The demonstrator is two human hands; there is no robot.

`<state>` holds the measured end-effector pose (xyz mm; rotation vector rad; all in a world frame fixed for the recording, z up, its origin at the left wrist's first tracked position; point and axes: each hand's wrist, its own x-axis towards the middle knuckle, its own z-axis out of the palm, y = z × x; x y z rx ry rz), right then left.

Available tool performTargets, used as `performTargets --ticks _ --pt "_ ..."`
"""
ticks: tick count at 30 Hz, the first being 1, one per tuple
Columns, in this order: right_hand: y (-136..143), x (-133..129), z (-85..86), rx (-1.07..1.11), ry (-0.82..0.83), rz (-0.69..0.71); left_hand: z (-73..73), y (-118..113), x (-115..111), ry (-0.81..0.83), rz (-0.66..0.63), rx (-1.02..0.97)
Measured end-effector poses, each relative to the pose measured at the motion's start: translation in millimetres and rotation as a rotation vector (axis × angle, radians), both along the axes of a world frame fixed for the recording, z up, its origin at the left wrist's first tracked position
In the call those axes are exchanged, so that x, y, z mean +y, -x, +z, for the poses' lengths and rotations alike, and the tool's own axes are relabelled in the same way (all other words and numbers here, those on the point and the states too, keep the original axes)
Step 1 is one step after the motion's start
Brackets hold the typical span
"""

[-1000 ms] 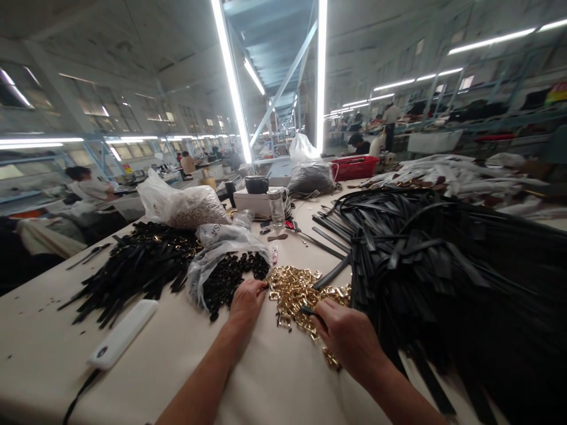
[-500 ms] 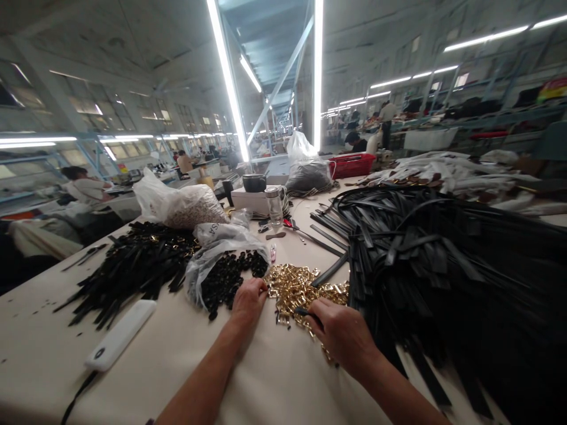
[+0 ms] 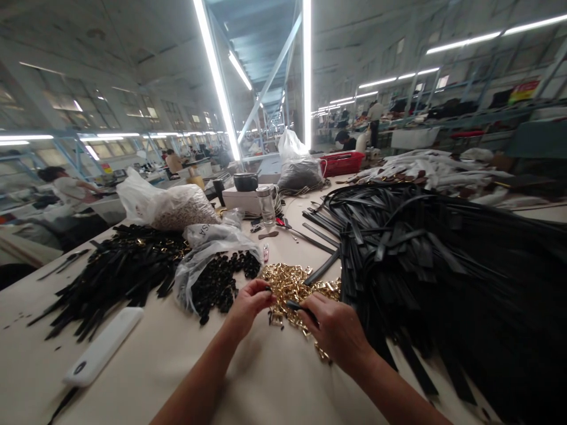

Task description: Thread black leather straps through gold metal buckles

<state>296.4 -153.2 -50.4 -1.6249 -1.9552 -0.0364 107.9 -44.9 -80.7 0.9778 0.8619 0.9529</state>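
Observation:
My left hand point(image 3: 251, 302) pinches a small black piece point(image 3: 268, 288) between thumb and fingertips, at the left edge of a pile of gold buckles point(image 3: 287, 282). Closed around a black strap point(image 3: 296, 306), my right hand point(image 3: 332, 324) is over the lower right part of that pile. The strap's end points left, towards my left hand, with a gap between them. Small black loops point(image 3: 217, 280) spill from a clear plastic bag point(image 3: 185, 283) left of the buckles. A large heap of long black straps point(image 3: 398, 236) lies to the right.
Short black straps point(image 3: 119, 265) with gold buckles lie at the left, near a white power bank point(image 3: 104, 345). Farther back are a glass jar point(image 3: 266, 208), a dark bowl point(image 3: 245, 182), filled plastic bags and a red basket point(image 3: 343, 163). People sit and stand in the background.
My left hand has come away from the black loops, towards my right hand, with a small black piece now visible in its fingertips. The whole view has shifted slightly.

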Motion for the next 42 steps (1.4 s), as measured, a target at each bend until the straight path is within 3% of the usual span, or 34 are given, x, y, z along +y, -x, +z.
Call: performTargets --ticks 6,16,35,42 --pt "0.4 1.1 -2.9 0.033 -0.070 -0.008 2.1 -6.2 -11.4 0.172 -0.094 -0.092" --pt "0.9 0.3 -3.6 0.017 -0.162 0.013 5.9 -14.7 -27.5 0.264 -0.141 -0.100" --pt "-1.2 1.0 -3.7 -0.106 -0.107 0.084 11.5 -8.6 -27.5 0.208 -0.202 -0.103" --pt "2.7 0.0 -4.9 -0.082 -0.023 0.134 5.1 -12.2 -31.3 0.133 -0.332 -0.009"
